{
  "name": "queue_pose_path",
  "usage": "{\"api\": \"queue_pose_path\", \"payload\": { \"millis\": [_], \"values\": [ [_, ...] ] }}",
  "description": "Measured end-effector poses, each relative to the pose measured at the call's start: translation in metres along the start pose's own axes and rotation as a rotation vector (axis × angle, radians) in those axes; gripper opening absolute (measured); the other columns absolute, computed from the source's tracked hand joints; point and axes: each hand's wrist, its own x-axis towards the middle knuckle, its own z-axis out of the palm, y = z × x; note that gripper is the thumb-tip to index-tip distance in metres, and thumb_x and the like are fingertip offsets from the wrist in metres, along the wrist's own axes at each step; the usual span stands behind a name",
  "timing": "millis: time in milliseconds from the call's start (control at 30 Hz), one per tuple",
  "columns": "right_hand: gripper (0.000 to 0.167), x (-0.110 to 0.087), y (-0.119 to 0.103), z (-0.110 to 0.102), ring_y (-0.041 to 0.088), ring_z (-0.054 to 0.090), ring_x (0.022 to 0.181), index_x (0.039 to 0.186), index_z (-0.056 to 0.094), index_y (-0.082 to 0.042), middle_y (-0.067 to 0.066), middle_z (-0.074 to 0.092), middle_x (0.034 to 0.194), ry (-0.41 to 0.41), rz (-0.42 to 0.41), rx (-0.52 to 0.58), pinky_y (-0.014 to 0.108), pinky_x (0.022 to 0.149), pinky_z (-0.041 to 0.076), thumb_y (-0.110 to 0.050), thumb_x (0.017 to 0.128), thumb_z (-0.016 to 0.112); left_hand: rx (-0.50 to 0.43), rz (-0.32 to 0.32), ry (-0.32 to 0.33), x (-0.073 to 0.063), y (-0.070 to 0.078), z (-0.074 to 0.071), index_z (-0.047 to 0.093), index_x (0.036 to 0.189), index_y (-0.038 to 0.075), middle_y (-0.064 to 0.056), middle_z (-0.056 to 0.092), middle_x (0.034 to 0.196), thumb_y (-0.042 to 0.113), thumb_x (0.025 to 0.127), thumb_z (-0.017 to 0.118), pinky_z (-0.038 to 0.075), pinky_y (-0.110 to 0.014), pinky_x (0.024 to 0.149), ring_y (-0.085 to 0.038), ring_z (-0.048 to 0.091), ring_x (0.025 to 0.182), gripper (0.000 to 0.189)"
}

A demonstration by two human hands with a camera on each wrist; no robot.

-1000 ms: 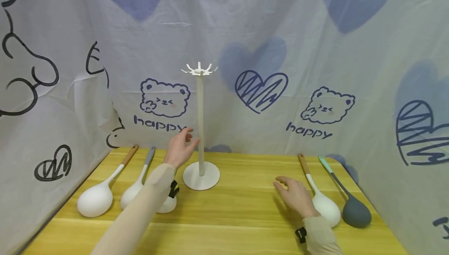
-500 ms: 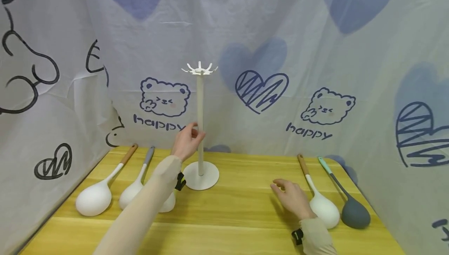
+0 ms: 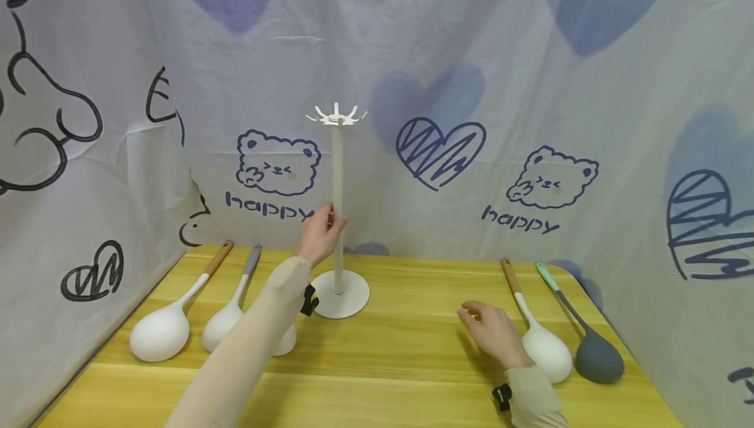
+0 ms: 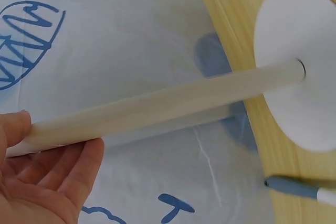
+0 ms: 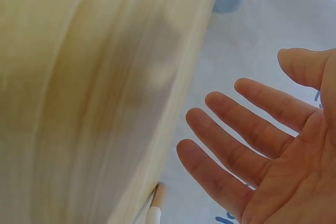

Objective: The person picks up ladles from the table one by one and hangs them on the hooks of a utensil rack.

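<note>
A white utensil stand (image 3: 338,179) rises from a round base, with a ring of upturned hooks at its top. My left hand (image 3: 318,235) holds its pole about midway up, thumb on one side and fingers on the other in the left wrist view. Low over the table, my right hand (image 3: 491,333) hovers with its fingers loosely bent and apart, holding nothing. Beside it lie a white ladle (image 3: 548,353) with a brown handle and a dark grey ladle (image 3: 599,356) with a mint-green handle end.
At the left lie a white ladle (image 3: 159,336) with a brown handle and another (image 3: 220,326) with a grey handle. A third white bowl (image 3: 287,341) is mostly hidden by my left forearm. Printed cloth (image 3: 377,22) hangs around the wooden table (image 3: 383,402).
My left hand has moved right from beside the pole and taken hold of it. The right hand has hardly shifted, and the stand and ladles stay in place.
</note>
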Motion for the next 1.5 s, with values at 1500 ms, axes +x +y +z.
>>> {"api": "queue_pose_path", "payload": {
  "millis": [1500],
  "values": [
    [0.052, 0.001, 0.003, 0.004, 0.030, 0.068, 0.104, 0.131, 0.062, -0.007, 0.014, 0.068, 0.121, -0.051, 0.066, 0.022, 0.049, 0.085, 0.056, -0.047, 0.099, 0.052, -0.013, 0.169, -0.045, -0.023, 0.030, 0.039, 0.054, 0.119, 0.004, -0.014, 0.068, 0.101, 0.022, 0.103, 0.052, 0.060, -0.042, 0.080, -0.030, 0.069, 0.098, 0.024]
  ]
}}
